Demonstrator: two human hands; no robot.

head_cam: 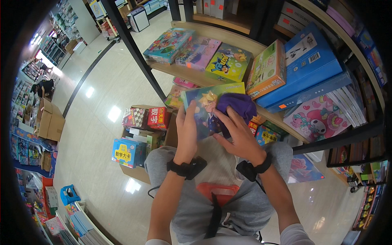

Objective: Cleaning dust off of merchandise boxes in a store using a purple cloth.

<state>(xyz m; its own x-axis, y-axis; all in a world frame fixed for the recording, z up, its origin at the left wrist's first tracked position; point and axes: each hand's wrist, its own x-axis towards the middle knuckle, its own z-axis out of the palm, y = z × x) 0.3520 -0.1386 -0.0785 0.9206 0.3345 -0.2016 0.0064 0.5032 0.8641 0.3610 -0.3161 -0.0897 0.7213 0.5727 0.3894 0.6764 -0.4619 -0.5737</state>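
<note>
My left hand (186,131) grips the left side of a boxed item with a blond cartoon figure (202,113), tilted above my lap. A purple cloth (240,105) lies bunched on the box's right part, and my right hand (234,131) presses on it with spread fingers. Part of the cloth hangs beneath those fingers. Beyond the box is a wooden shelf (196,73) holding a teal cartoon box (168,44), a pink box (199,53) and a yellow-green box (229,62). Black bands with small devices circle both wrists.
An orange-green box (268,69) and large blue boxes (312,58) stand at the shelf's right. A cardboard carton (131,171) with card sets sits on the floor to the left. A black shelf post (134,52) rises at the near left corner; a black rail (337,137) crosses at right.
</note>
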